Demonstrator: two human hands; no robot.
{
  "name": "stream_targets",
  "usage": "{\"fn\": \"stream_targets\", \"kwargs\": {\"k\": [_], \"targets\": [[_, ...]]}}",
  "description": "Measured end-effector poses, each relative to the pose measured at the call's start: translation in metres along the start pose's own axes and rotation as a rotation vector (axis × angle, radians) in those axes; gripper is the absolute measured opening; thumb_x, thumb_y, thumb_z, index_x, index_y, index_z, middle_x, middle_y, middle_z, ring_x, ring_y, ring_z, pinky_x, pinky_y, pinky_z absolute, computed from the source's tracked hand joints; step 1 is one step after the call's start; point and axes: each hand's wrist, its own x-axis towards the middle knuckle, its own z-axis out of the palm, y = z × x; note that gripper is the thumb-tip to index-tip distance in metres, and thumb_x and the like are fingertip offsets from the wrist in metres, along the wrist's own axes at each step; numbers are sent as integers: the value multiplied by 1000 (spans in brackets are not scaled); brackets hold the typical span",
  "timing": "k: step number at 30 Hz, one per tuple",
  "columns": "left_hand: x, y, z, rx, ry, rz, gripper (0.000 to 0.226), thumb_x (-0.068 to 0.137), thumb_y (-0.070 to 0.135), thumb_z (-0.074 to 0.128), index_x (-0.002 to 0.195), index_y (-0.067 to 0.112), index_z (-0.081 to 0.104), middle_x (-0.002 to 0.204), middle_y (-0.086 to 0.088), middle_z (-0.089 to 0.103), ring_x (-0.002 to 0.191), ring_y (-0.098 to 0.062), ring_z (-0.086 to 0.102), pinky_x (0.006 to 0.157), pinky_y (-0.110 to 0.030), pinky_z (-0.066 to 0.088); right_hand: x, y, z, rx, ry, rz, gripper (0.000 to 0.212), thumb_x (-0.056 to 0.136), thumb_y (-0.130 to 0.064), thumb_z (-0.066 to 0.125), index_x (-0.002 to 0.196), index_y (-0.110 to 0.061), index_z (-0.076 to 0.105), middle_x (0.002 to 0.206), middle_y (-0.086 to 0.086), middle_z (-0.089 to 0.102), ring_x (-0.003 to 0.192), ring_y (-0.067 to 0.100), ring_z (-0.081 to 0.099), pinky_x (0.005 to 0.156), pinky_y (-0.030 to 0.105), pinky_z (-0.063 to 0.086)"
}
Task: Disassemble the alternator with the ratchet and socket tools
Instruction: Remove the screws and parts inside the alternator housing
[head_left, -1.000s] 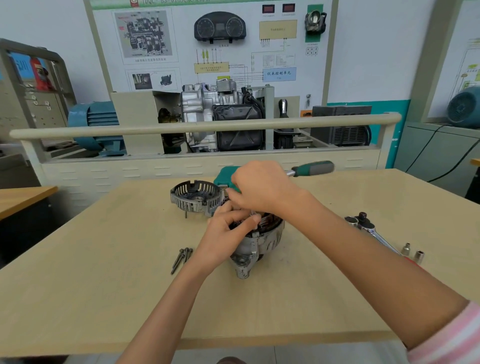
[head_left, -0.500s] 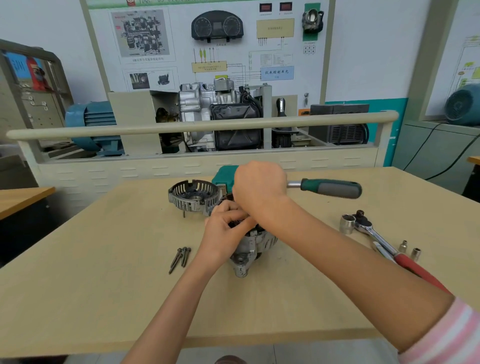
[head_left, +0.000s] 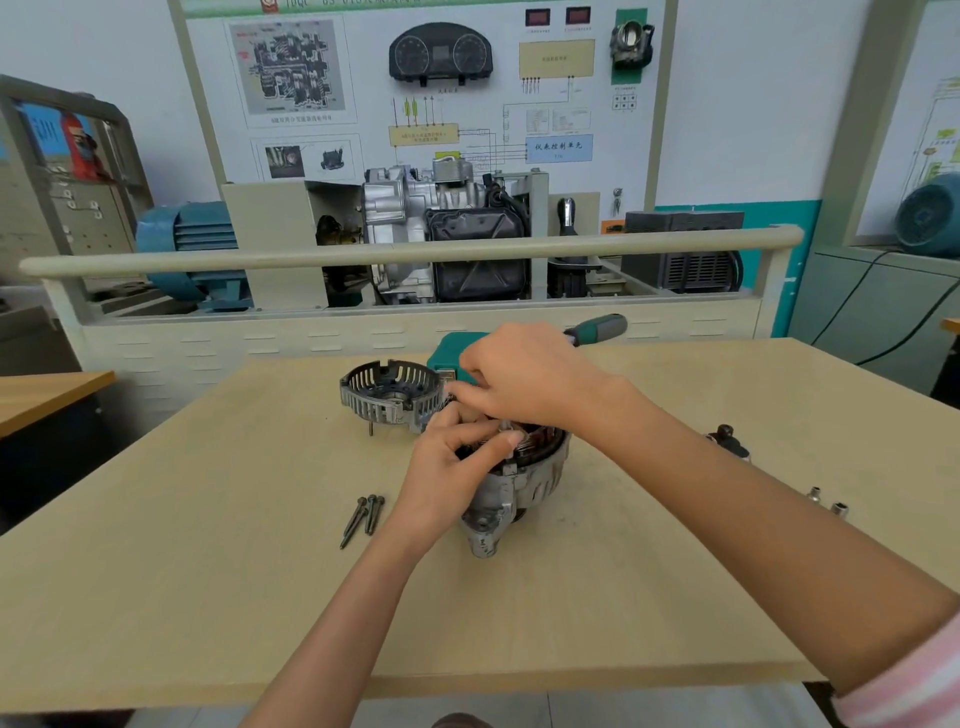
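The alternator housing (head_left: 524, 486) stands in the middle of the wooden table (head_left: 208, 571), its copper windings showing at the open top. My left hand (head_left: 449, 470) grips its upper rim, fingers curled over the edge. Just above it my right hand (head_left: 519, 376) is curled round the head of a ratchet, whose green and grey handle (head_left: 597, 328) sticks out to the far right. The socket end is hidden under my hands. The removed slotted end cover (head_left: 387, 395) lies to the left of the housing.
Three long bolts (head_left: 363, 517) lie left of the housing. A teal box (head_left: 449, 353) sits behind my hands. A second ratchet head (head_left: 727, 441) and two small sockets (head_left: 828, 501) lie at the right. A railed training bench (head_left: 415, 249) stands behind the table.
The ratchet handle swung toward me and to the right, then back away to its earlier angle. My left hand stayed on the housing rim.
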Motion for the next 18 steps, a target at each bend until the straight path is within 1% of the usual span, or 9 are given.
{"fn": "stream_targets", "kwargs": {"k": [2,4,5,8,11,13,14,16,18], "targets": [[0,-1,3,23,37,-3,22,81,15,70,75,36,72,88,2,56,98,-15,52,89,-20,39,2,-7,6,-107,14,178,29,95,-29,43,69,-16,47,59,-2,35,55,16,40,43,24,18],[1,-1,6,43,43,0,23,81,13,69,75,35,71,86,3,55,97,-17,51,87,-22,39,3,-15,7,-165,0,360,31,92,-18,46,62,-14,40,57,-1,32,48,16,35,42,23,17],[1,-1,6,51,41,3,24,81,12,69,74,35,71,86,4,55,97,-16,52,86,-22,40,4,-18,8,-177,-6,389,34,91,-16,47,60,-15,35,56,-2,32,46,15,31,42,23,18],[0,-2,5,58,30,6,24,83,14,67,73,35,71,91,9,57,102,-12,51,89,-21,39,6,-18,8,-180,18,314,30,91,-21,47,63,-17,36,56,-2,32,45,14,28,42,23,18],[-3,-3,2,32,17,20,25,87,19,64,71,37,70,92,16,57,104,-4,50,90,-15,36,5,-9,6,-120,43,146,27,92,-32,44,69,-18,42,56,-3,32,49,16,32,43,24,17],[-4,-3,2,16,3,34,21,88,25,63,76,40,71,97,17,57,107,0,48,90,-10,35,3,-2,5,-37,44,31,35,92,-37,43,63,-17,38,56,-6,35,53,14,34,44,25,18],[-4,-3,2,21,-1,37,18,88,29,63,79,42,71,100,16,58,109,1,46,90,-10,34,2,1,4,20,34,-8,40,92,-38,44,58,-18,35,55,-8,36,51,12,33,45,25,18],[-4,-2,2,30,-5,41,16,86,33,64,78,45,70,102,15,58,111,0,46,92,-12,34,1,5,2,108,3,-55,43,91,-38,46,54,-21,30,52,-8,37,48,5,30,45,26,21],[-3,-2,2,8,2,45,18,82,32,65,74,46,71,98,19,59,108,-2,48,92,-13,37,0,3,0,106,-10,-60,43,92,-38,45,54,-21,31,52,-8,37,48,5,32,45,26,21]]}}
